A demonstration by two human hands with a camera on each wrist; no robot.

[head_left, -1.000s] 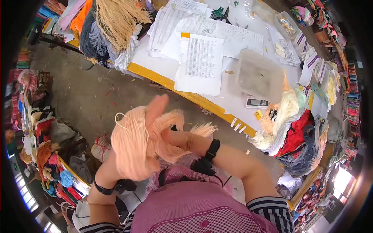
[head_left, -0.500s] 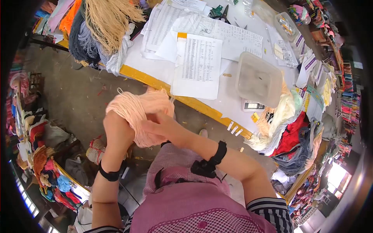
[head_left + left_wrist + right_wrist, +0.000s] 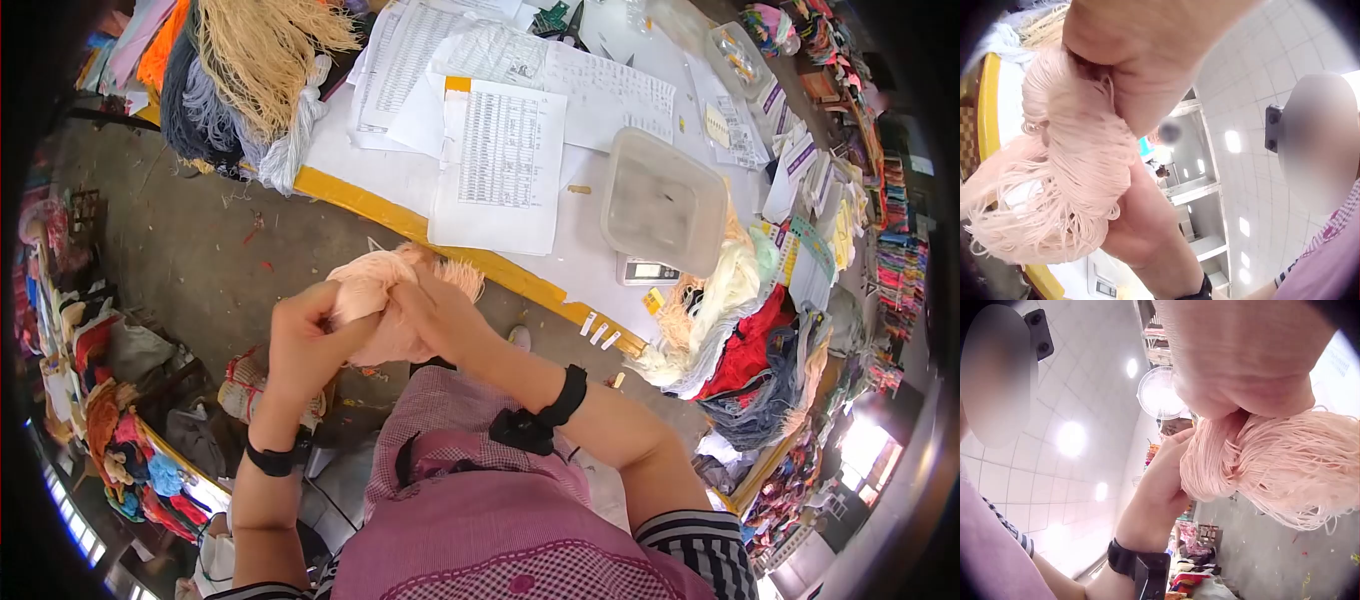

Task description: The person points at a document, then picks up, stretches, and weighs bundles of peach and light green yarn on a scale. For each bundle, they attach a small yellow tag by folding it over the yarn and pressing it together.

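Note:
A bundle of peach yarn, a folded hank (image 3: 378, 335), is held between both hands in front of the apron. My left hand (image 3: 305, 335) grips its left end with bent fingers. From the other side my right hand (image 3: 440, 310) grips it too, its fingers partly buried in the strands. In the left wrist view the hank (image 3: 1079, 156) shows a twisted, bunched middle with loose loops spilling out below. The right wrist view has the hank (image 3: 1297, 469) drawn narrow under the right hand (image 3: 1241, 356), its loops fanning to the right.
Beyond the hands runs a yellow-edged table (image 3: 390, 215) with printed sheets (image 3: 505, 165), a clear plastic tub (image 3: 665, 200) and a small scale (image 3: 645, 270). Beige and grey hanks (image 3: 265, 70) hang over its left end. More yarn (image 3: 745, 340) lies at the right corner.
The hank was draped wide over the left hand, with the right hand raised at it. Now it is gathered smaller and more compact, with both hands close together on it.

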